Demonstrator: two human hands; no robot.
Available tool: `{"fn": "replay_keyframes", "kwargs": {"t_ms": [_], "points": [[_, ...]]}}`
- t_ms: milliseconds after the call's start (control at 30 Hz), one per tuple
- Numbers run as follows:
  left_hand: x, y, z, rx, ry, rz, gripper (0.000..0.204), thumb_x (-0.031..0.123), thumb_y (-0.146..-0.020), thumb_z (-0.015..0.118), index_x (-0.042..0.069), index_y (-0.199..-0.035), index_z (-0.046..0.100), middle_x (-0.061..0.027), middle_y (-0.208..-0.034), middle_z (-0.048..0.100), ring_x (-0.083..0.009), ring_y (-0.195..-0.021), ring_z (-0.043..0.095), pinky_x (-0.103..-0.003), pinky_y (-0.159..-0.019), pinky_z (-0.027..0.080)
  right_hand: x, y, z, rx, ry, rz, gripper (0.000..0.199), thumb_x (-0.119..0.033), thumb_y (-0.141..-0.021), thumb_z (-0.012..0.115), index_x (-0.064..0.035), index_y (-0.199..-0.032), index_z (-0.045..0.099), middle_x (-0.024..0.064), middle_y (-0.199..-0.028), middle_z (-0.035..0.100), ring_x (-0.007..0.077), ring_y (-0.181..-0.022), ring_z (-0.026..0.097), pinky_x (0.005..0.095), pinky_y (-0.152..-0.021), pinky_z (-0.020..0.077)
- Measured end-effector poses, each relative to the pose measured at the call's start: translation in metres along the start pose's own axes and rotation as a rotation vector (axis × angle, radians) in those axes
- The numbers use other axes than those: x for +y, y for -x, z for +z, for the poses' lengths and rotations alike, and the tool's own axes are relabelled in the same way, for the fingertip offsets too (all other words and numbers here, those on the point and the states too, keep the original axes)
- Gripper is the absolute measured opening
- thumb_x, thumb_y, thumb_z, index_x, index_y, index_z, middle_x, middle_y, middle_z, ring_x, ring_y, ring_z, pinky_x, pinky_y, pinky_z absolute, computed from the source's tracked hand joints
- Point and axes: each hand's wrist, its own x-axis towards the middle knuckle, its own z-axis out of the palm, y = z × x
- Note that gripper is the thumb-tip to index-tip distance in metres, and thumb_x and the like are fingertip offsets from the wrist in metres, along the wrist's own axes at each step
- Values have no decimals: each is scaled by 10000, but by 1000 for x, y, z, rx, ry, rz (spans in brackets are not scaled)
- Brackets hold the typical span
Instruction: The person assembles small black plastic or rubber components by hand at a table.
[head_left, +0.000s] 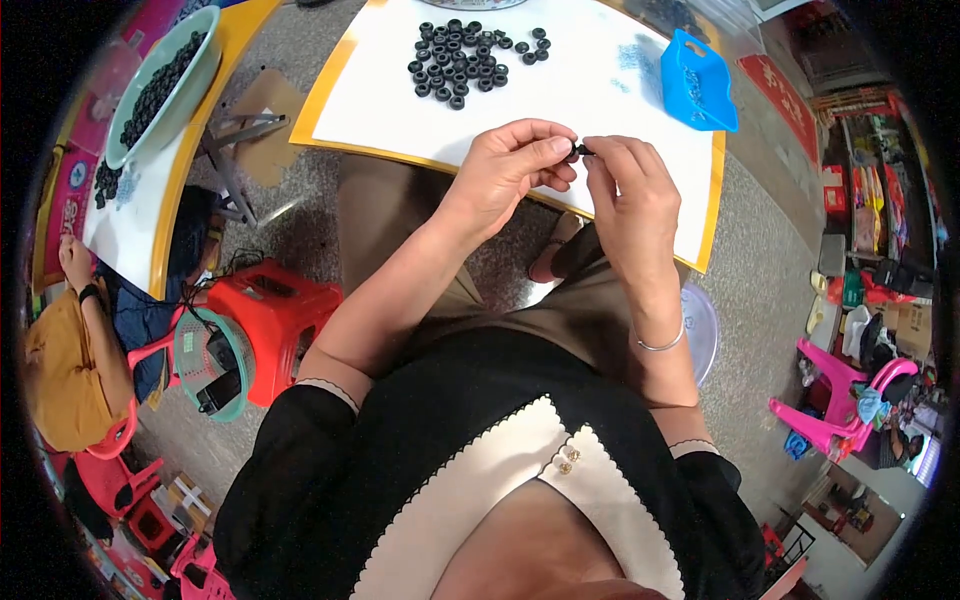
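Holding the small black part at the white table

The left hand is pinching the part between thumb and index finger, over the table's near edge. The right hand is narrowing thumb and fingertips onto the part's right end; the contact detail is too small to tell. Loose black rings are lying clustered on the table's far middle. A blue tray is standing at the table's far right, containing small pale pieces.
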Motion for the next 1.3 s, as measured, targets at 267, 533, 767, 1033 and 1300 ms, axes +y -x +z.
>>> {"fn": "replay_keyframes", "kwargs": {"t_ms": [267,533,767,1033,1300], "points": [[2,0,-2,-44,189,-85,202,116,-894,573,-17,-1045,590,-86,-870,627,-138,-746,607,-254,-682,513,5,4,0,-21,-692,497,131,-37,-826,618,6,-950,628,36,-831,640,84,-734,566,226,-663,457],[2,1,0,-61,172,-63,198,117,-893,577,-16,-1039,595,-77,-869,629,-132,-749,606,-247,-679,510,0,6,-1,-13,-798,560,123,-40,-838,616,19,-945,627,29,-841,637,76,-763,561,217,-702,458],[3,4,3,-56,62,-12,199,123,-886,590,-21,-1023,598,-69,-863,627,-123,-753,600,-242,-678,506,-9,4,-2,11,-416,273,128,-7,-797,636,-10,-925,632,69,-798,622,122,-724,586,244,-636,467],[3,4,6,-5,-75,58,187,127,-883,596,-13,-1006,605,-59,-830,634,-114,-720,594,-234,-670,507,-12,3,2,95,-198,84,139,41,-731,646,-13,-852,604,99,-785,601,242,-711,581,313,-627,476],[-9,4,7,30,-121,103,196,121,-898,568,-14,-1039,585,-38,-840,608,-103,-724,551,-232,-673,472,-2,8,17,165,-106,-92,139,31,-733,651,-15,-852,596,99,-791,596,248,-720,575,312,-628,471]]}}
